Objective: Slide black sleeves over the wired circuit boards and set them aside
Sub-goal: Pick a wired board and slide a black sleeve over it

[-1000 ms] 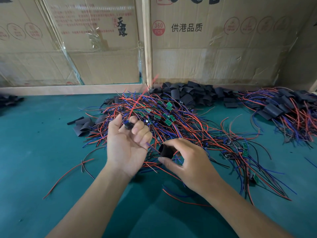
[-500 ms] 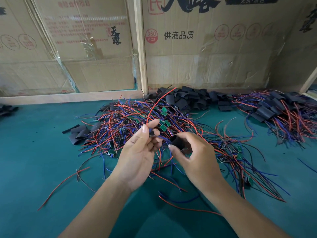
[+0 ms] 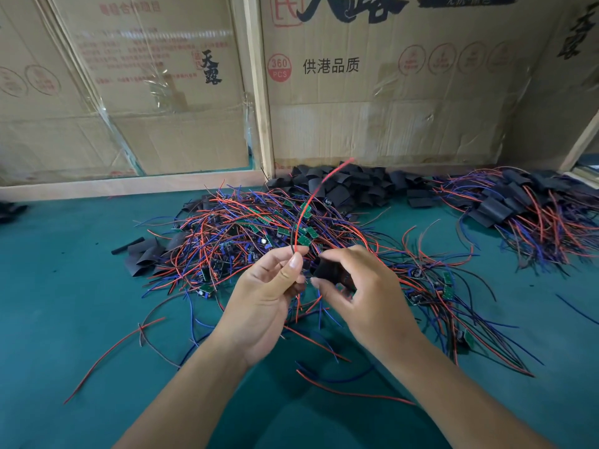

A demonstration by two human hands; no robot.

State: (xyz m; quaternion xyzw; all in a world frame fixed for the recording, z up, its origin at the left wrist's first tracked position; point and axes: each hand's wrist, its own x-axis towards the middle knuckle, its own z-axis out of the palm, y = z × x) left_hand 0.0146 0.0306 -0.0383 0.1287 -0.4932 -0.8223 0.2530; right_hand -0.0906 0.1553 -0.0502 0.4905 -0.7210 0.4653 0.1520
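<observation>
Both hands are raised a little above the green table [image 3: 58, 319], close together and in front of the big tangle of wired boards [image 3: 259, 234]. The left hand [image 3: 265, 306] has its thumb and forefinger pinched on a pair of wires, and the red wire [image 3: 306, 205] rises from that pinch in a long arc toward the cardboard boxes [image 3: 389, 102] at the back. Whether a board hangs in that hand below the pinch cannot be told, since the fingers hide it. The right hand [image 3: 363, 293] sits just beside the left, fingers curled, gripping a black sleeve [image 3: 327, 270] between thumb and fingertips; the sleeve's near end points toward the left hand's thumb and lies just beside it, with only a narrow gap between the two. The held wires run up from a spot just left of the sleeve. Behind the hands, against the boxes, lies a heap of loose black sleeves [image 3: 343, 186]. To the far right, well apart from the hands, rests a pile of sleeved boards [image 3: 525, 209] with their red and blue wires fanning forward. A few more flat sleeves [image 3: 142, 257] lie at the left edge of the tangle.
</observation>
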